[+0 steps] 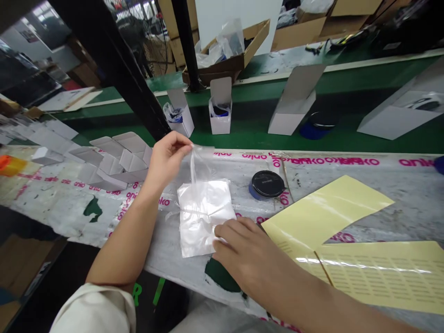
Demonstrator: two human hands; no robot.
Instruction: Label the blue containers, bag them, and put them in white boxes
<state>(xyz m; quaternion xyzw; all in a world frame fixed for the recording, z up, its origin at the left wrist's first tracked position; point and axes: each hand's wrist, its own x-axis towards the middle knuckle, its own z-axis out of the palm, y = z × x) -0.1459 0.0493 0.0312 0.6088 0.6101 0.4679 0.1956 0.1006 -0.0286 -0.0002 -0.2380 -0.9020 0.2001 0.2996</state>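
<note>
Between finger and thumb, my left hand (169,155) pinches the top of a clear plastic bag (199,169) and holds it up off a stack. That stack of clear plastic bags (204,203) lies flat on the covered bench with a thin band across its middle. At the lower right edge of the stack, my right hand (239,245) presses down with bent fingers closed on the bags. A round, dark-lidded blue container (267,185) sits right of the stack. Yellowish label sheets (329,208) lie partly behind my right forearm.
Open white boxes (220,111) stand on the green conveyor (249,104), some with bagged blue items inside. Another blue round container (317,125) is among them. Empty white cartons (121,157) lie to the left. A dark post (118,60) rises behind my left hand.
</note>
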